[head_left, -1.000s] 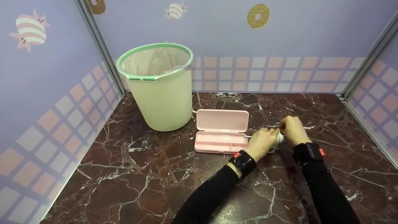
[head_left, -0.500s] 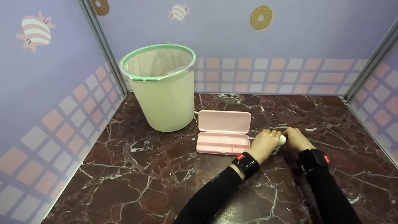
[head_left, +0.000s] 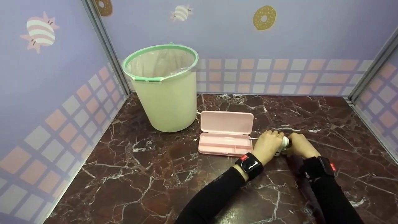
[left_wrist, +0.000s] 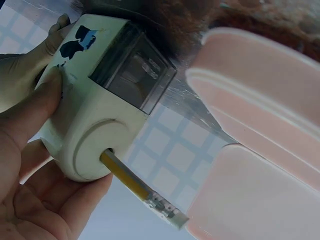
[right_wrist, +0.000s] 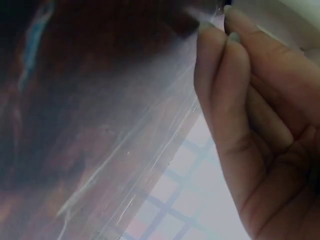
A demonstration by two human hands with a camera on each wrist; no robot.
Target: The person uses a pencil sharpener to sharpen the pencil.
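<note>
My left hand [head_left: 269, 144] grips a pale green crank pencil sharpener [left_wrist: 82, 95], its thumb and fingers around the body. A yellow pencil [left_wrist: 127, 177] sticks out of the round hole, with its metal band and eraser end outward. Beside the sharpener's other end is my right hand [head_left: 301, 146]. Its thumb and fingertips [right_wrist: 235, 50] are pinched together at the crank, which is mostly hidden by the hand. Just left of the left hand an open pink pencil case [head_left: 227, 122] lies on the table, and the pencil's end overlaps its right edge in the head view.
A tall pale green trash bin [head_left: 168, 102] with a clear liner stands at the back left, behind the pencil case. Patterned panels [head_left: 230, 31] enclose the dark marbled table [head_left: 161, 186] at the back and both sides.
My right hand has swung downward and toward me beside the sharpener. The left hand keeps its grip on the sharpener, and the whole head view has shifted slightly.
</note>
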